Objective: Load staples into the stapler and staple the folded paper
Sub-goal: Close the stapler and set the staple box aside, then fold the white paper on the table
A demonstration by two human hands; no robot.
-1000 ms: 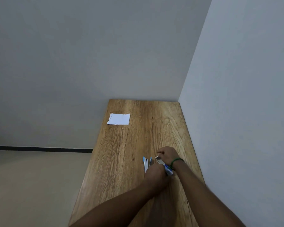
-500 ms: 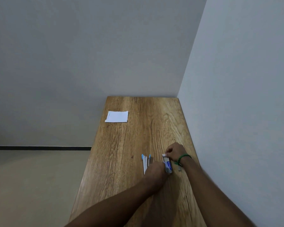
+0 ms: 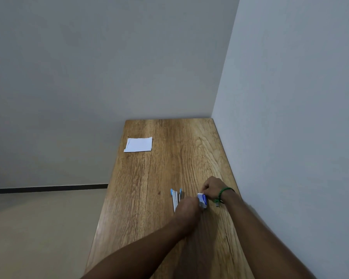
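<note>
The right hand [image 3: 213, 187] pinched the far end of the staple box [image 3: 203, 200], just right of the opened stapler [image 3: 176, 198]. The left hand [image 3: 187, 206] covered their near ends, its grip hidden. The folded paper [image 3: 138, 144] lay well beyond the stapler. A hard tug might scatter staples.

**Obstacles, near end:** we list the open stapler [image 3: 176, 198], the staple box [image 3: 202, 200] just right of it, the left hand [image 3: 187, 206] over both, and the right hand [image 3: 213, 187] pinching the box's far end.

**Obstacle, far left:** the folded paper [image 3: 138, 144] lies flat at the wooden table [image 3: 169, 162] edge.

**Boundaries:** the side wall [image 3: 290, 137] runs flush along the table's right side, and the back wall [image 3: 109, 67] closes its far end.

**Free room:** we count the bare middle stretch between paper and stapler. The left edge is open to the floor [image 3: 38, 228].
</note>
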